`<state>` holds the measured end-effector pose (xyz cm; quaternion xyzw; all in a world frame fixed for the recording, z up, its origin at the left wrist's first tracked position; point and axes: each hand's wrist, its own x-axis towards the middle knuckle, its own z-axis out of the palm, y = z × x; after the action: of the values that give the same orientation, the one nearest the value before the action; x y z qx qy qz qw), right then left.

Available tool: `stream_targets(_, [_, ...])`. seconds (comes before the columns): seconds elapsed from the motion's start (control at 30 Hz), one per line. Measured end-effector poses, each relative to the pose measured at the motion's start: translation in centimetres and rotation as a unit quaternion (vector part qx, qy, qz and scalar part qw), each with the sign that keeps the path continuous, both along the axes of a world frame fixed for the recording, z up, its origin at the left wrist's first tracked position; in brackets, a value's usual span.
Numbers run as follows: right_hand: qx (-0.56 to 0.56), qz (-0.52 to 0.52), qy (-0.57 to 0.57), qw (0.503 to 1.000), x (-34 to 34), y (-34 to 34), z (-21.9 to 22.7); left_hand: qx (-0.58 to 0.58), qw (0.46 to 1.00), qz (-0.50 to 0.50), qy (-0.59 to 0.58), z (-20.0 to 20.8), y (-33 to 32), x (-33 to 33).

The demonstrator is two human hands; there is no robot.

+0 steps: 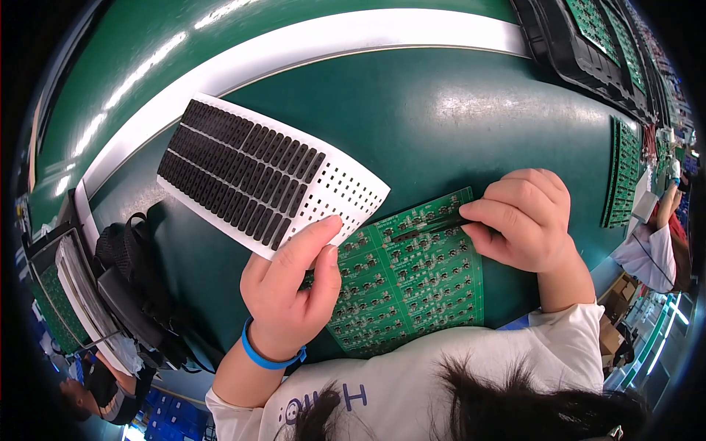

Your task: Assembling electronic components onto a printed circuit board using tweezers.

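A green circuit board panel [412, 279] lies on the green table in front of me. My right hand [522, 220] is closed on dark tweezers [430, 229], whose tips rest on the board's upper part. A white backing sheet [265, 173] with rows of small black rectangular pads lies to the left, its right part showing only small marks. My left hand [294, 279] rests where the sheet overlaps the board, index finger pressing the sheet's near corner. A blue band circles that wrist.
Black trays holding green boards [588, 37] line the far right. More green panels [624, 173] stand at the right edge. A dark bag and stacked trays [118, 287] sit at the left. A white stripe [331, 44] crosses the table. Another person [654, 242] works at the right.
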<state>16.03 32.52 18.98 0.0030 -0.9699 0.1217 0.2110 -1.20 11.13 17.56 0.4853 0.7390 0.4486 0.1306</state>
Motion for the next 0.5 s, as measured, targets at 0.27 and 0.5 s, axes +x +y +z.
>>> stream_targets(0.27, [-0.013, 0.013, -0.027, 0.999, 0.02, -0.03, 0.13, -0.006, 1.000, 0.002, -0.003, 0.26, 0.01, 0.07])
stream_targets(0.5, [0.016, 0.016, 0.003, 1.000, 0.01, -0.35, 0.17, -0.003, 1.000, 0.002, -0.006, 0.22, 0.11, 0.03])
